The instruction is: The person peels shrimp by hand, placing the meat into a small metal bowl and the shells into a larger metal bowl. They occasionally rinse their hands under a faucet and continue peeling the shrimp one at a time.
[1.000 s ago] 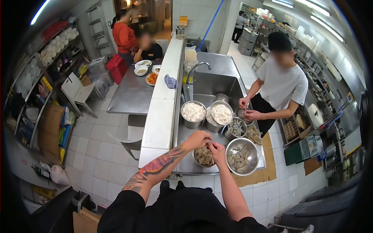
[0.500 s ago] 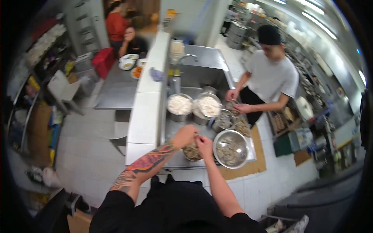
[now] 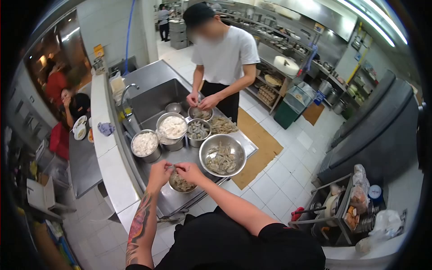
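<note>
My left hand and my right hand meet with pinched fingers over a metal bowl of shrimp shells. Between the fingertips is a small greyish shrimp, mostly hidden by them. To the right of my hands sits a large steel colander with whole grey shrimp in it. Beyond it stand a pot of peeled shrimp and a heap of shrimp on the counter. Two pots of a white, lumpy food, one at left and one farther back, stand past my left hand.
Across the counter a co-worker handles shrimp over a small bowl. A sink with a faucet lies behind the pots. A white tiled ledge runs along the left. Cardboard covers part of the floor.
My view has swung to the right, so the counter and co-worker appear farther left. My hands stay pinched together over the bowl.
</note>
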`<state>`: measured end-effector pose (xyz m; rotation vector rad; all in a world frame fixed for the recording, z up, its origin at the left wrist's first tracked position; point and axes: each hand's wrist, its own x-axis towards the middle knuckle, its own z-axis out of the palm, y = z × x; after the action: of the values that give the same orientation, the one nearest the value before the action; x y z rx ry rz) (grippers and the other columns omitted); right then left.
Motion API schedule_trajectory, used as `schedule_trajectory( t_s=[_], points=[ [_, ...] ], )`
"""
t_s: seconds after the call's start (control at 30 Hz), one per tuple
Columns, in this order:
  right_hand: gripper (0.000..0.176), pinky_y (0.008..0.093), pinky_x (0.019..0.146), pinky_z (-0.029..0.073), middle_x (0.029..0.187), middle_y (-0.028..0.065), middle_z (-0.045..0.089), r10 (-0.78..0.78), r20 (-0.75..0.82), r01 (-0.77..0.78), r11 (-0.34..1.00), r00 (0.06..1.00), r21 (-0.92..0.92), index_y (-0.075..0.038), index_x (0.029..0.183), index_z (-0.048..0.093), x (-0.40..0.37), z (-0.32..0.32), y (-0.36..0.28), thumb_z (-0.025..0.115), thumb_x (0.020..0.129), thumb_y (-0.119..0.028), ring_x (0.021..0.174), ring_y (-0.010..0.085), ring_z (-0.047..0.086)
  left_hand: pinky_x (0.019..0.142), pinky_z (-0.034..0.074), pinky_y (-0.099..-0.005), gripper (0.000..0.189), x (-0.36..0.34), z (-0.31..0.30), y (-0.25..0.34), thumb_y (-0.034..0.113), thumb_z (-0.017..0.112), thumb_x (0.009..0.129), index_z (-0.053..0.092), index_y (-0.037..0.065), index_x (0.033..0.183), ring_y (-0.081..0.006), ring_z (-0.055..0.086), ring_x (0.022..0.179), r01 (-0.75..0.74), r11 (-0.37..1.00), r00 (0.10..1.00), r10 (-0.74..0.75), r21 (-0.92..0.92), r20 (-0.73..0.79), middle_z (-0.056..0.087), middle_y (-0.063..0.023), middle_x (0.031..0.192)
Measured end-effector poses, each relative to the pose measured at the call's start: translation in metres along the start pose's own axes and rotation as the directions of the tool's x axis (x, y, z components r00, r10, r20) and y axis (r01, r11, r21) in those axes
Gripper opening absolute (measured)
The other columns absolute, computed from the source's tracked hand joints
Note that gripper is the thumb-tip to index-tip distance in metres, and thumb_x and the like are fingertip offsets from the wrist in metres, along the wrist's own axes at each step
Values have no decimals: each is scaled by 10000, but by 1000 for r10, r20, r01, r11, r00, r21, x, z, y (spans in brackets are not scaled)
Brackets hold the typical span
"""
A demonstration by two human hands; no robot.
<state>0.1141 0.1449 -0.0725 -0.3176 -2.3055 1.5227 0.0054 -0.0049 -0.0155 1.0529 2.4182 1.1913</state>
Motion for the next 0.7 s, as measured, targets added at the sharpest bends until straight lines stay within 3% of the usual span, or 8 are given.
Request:
schedule_trajectory(
  t_s=[0.1,0.17,0.33,0.43,0.5,0.57,0.63,0.7],
  points=[
    [249,329,754,560,934,174,746,-30,71,33,999,997,-36,-21,1168,707,-2,-11,-29,624,949,-103,819,200,735,731,569,-389,234,6,3,-5,117,758,799,744,18,1010,-299,731,782,41,996,999,-43,-76,-28,742,-184,870],
    [251,332,754,561,926,164,750,-59,80,62,997,995,-45,-25,1168,708,-1,-7,-26,628,943,-102,822,201,738,657,566,-333,223,5,0,5,109,765,794,743,-24,972,-218,736,711,-62,998,998,63,19,-23,739,-155,789],
    [260,325,750,566,907,155,757,-82,101,94,988,992,-123,-13,1165,707,1,-2,-36,634,932,-102,828,196,746,664,568,-332,229,3,-6,11,154,772,795,757,-20,942,-215,738,712,-21,1000,999,22,21,-46,748,-153,789],
    [248,350,721,558,887,173,749,-33,9,34,995,999,-99,-13,1121,713,0,2,-38,637,914,-125,774,263,740,676,568,-354,239,-5,-14,7,177,769,784,764,-7,936,-251,735,714,11,999,1000,-11,-32,-29,745,-167,800],
    [267,301,752,571,899,112,774,67,50,-68,998,997,14,5,1165,715,-2,0,-41,639,934,-105,821,145,738,694,566,-390,252,-1,-11,12,208,763,766,770,17,930,-317,728,724,41,995,999,-42,-91,-9,734,-187,810],
    [241,286,753,571,918,83,770,47,19,-47,998,999,28,19,1147,715,2,6,-5,622,963,-106,830,134,729,665,568,-357,238,0,-12,10,179,759,790,762,-15,929,-261,731,689,-70,996,998,70,-50,-12,744,-165,789],
    [221,279,757,580,928,77,754,141,71,-158,895,987,417,35,1116,703,1,4,-3,600,998,-120,821,144,726,635,565,-314,198,3,-5,2,97,734,852,741,-53,981,-184,718,672,84,916,994,-48,-392,101,749,-129,793],
    [220,282,757,587,931,82,749,181,114,-214,812,977,544,35,1108,696,2,-1,-9,599,1007,-135,815,145,725,629,564,-299,183,5,-4,3,58,712,879,727,-65,1012,-161,710,680,90,882,992,-40,-463,117,744,-116,803]
  ],
)
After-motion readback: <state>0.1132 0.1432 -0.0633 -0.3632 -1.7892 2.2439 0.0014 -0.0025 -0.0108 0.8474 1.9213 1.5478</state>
